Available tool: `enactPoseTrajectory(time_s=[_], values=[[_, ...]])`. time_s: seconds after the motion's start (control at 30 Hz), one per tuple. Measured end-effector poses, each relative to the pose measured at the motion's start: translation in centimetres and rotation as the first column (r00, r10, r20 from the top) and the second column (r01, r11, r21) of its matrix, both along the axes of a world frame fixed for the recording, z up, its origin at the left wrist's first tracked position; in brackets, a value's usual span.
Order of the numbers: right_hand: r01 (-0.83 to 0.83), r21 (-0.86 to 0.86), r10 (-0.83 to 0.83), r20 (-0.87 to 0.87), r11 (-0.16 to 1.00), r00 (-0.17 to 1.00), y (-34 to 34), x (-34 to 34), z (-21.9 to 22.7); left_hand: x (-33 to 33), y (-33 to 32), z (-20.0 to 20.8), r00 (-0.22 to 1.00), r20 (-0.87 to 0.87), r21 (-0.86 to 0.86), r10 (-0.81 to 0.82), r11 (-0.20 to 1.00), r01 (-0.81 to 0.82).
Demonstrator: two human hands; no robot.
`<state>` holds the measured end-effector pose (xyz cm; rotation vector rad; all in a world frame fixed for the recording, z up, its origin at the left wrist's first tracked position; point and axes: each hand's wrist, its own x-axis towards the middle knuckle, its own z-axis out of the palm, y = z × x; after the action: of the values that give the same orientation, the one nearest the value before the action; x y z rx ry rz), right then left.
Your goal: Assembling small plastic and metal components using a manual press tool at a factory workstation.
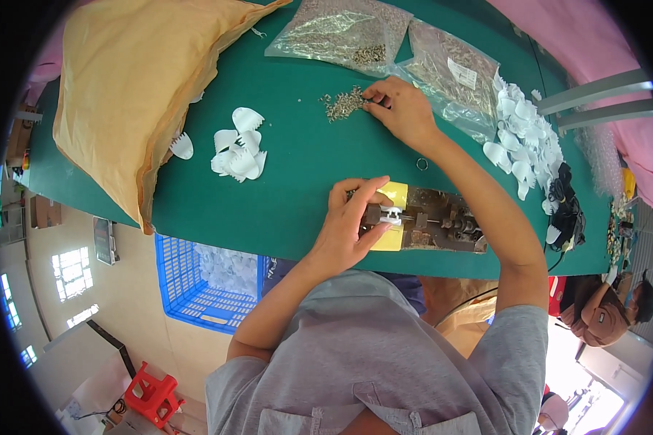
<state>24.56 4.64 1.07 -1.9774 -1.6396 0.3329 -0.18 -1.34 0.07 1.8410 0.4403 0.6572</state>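
Note:
My left hand (341, 230) grips a small white plastic piece (391, 216) between thumb and fingers, at the end of a dark metal bench fixture (442, 221). Yellow tape or sheet (392, 192) covers that end of the fixture. Farther off, my right hand (408, 112) reaches to the right edge of a small heap of tiny metal parts (343, 105). Its thumb and forefinger are pinched together there; whatever lies between the fingertips is too small to make out. A small metal ring (422, 164) lies on the green table (297, 196) near my right forearm.
White toothed plastic pieces (239, 148) form a group at left, with a larger pile (522, 134) at right. Clear bags of metal parts (341, 32) lie at the back. A big brown paper sack (134, 94) stands left; a blue crate (210, 283) is below the table edge.

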Motion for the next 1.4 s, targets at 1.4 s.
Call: enactPoseTrajectory(time_s=[1.4], values=[[0.074, -0.012, -0.075, -0.212, 0.997, 0.974, -6.9, -0.2, 0.7, 0.0, 0.3, -0.1, 1.000, -0.016, 0.046, 0.017, 0.999, -0.016]])
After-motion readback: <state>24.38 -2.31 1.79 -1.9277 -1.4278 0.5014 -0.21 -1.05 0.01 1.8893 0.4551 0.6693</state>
